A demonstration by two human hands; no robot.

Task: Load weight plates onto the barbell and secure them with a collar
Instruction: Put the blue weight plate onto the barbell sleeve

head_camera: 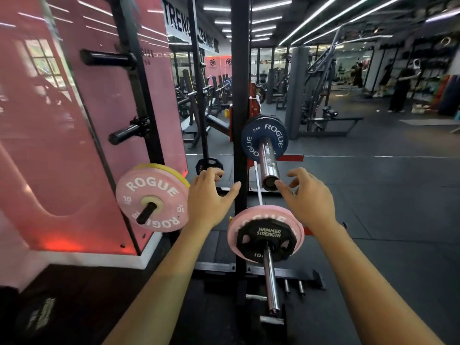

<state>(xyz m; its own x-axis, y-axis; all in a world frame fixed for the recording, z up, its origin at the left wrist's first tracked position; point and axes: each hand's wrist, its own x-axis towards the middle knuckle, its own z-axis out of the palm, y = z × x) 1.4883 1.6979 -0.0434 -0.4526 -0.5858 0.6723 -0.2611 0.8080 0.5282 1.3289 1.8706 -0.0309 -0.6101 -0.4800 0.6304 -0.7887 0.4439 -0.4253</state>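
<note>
Head view: empty hands point(210, 195) near barbell point(268, 160).

glossy metal barbell sleeve point(268, 160), matt blue plate point(271, 130)

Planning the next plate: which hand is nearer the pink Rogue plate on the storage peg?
Left. The left hand hangs open right beside the pink Rogue plate; the right hand is by the barbell sleeve.

Blue plate point(264, 138) on the barbell sleeve: "ROGUE" x2. Pink plate point(152, 199) on the rack peg: "ROGUE" x2, "10" x2. Black plate point(266, 241) on the lower bar: "HAMMER STRENGTH", "10" at btm. Wall banner point(189, 31): "STRENGTH TRAINING", partly hidden by uprights.
</note>
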